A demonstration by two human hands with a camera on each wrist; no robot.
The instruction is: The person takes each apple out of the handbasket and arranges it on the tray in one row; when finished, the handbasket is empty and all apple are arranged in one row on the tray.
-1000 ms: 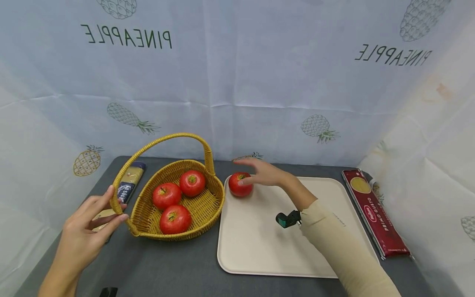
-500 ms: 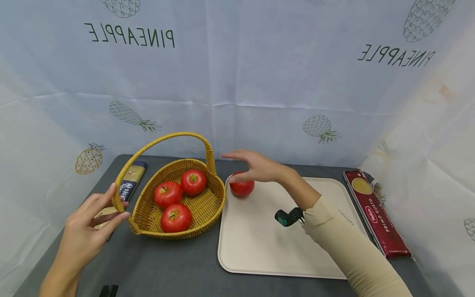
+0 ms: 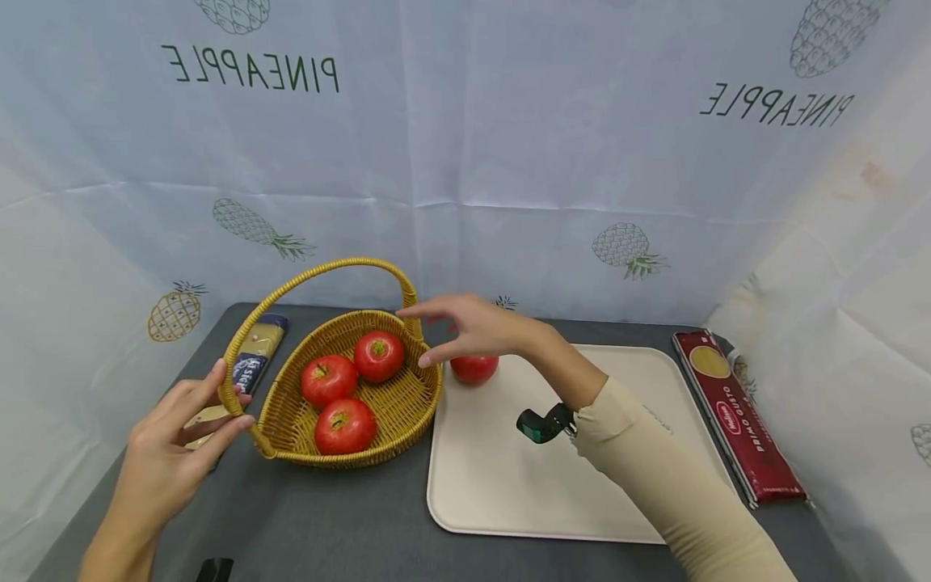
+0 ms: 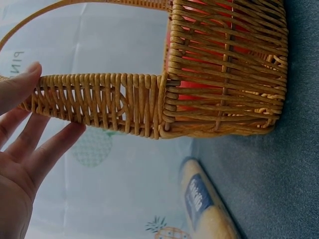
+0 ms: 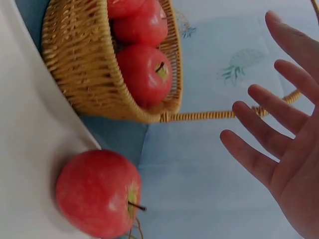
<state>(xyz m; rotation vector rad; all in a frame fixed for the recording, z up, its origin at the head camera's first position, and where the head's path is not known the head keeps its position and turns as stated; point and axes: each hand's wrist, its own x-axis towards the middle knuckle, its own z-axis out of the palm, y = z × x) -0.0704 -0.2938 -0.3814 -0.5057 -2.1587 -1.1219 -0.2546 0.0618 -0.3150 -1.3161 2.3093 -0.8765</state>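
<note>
Left hand: on my feed the left hand (image 3: 163,453) pinches the near end of the basket handle (image 3: 356,263) between thumb and fingers.
Basket: the wicker basket (image 3: 398,402) stands upright on the table (image 3: 327,517), beside the tray.
Apples in basket: I count three, the front apple (image 3: 344,426), the left apple (image 3: 329,380) and the rear apple (image 3: 379,356).
Apple on tray: one more, the tray apple (image 3: 475,369), sits in the far left corner of the tray (image 3: 538,485), partly hidden from the head view.
Right hand: the right hand (image 3: 473,327) is spread and holds nothing; its fingertips reach over the basket's right rim, apart from every apple.
Step in hand: I'd judge it a reach toward the basketed apples, in moving apples between basket and tray.
Next move: I think it calls for lowering the right hand past the handle and closing round one apple, probably the rear one, with the basket held steady.
</note>
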